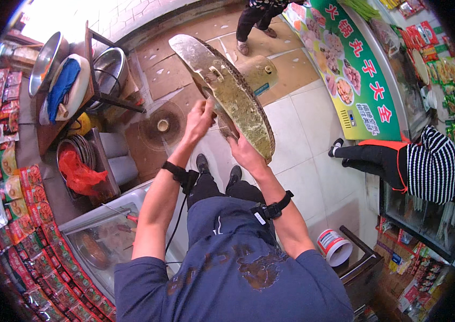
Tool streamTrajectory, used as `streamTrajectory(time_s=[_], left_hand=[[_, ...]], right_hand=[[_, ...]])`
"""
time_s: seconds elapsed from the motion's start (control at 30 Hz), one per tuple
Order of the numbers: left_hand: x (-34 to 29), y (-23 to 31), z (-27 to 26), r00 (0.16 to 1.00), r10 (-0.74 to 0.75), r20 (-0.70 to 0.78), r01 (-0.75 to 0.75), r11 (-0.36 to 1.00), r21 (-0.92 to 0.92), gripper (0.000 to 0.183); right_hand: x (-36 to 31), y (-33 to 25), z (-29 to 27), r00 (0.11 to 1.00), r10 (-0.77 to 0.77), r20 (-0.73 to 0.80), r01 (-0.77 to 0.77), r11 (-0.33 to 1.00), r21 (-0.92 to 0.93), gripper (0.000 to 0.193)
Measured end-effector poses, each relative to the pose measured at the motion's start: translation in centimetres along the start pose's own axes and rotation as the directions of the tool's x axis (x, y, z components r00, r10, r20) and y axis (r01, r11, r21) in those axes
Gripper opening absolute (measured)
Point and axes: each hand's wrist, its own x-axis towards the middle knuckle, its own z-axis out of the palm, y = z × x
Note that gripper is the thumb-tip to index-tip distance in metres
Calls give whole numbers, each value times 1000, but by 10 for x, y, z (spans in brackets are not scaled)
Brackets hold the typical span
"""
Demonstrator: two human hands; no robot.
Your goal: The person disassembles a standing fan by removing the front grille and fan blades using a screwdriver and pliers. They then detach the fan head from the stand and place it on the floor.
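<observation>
A dusty electric fan head (238,102) is tilted in front of me, with pale, grimy blades and a dark ridged edge. Beyond it is a beige cylindrical housing (260,75) with a blue label. My right hand (246,150) grips the lower end of the fan, its thumb up along the near side. By the middle of the fan, my left hand (200,119) has its fingers curled closed; what they pinch is hidden. A round wire fan guard (164,126) lies on the floor just left of my left hand.
Metal basins (110,72) and a wooden stand (92,59) are at left, above a red plastic bag (80,174). A glass-topped freezer (104,236) stands beside me. Right: a bannered chest (356,80), a person in stripes (431,166), a white tub (335,248). Another person's legs (249,32) are ahead.
</observation>
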Motion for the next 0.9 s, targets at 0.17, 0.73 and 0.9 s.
streamTrajectory(time_s=[0.17, 0.73, 0.9], left_hand=[[-8, 7, 11, 1000, -3, 19, 7, 976, -218, 36], [-19, 17, 4, 811, 582, -59, -563, 805, 188, 31], [-15, 17, -3, 967, -134, 219, 215, 889, -405, 46]], right_hand=[[5, -12, -15, 993, 113, 24, -115, 968, 224, 62], [10, -39, -47, 966, 249, 68, -258, 908, 330, 69], [6, -48, -50, 945, 308, 111, -328, 883, 337, 70]])
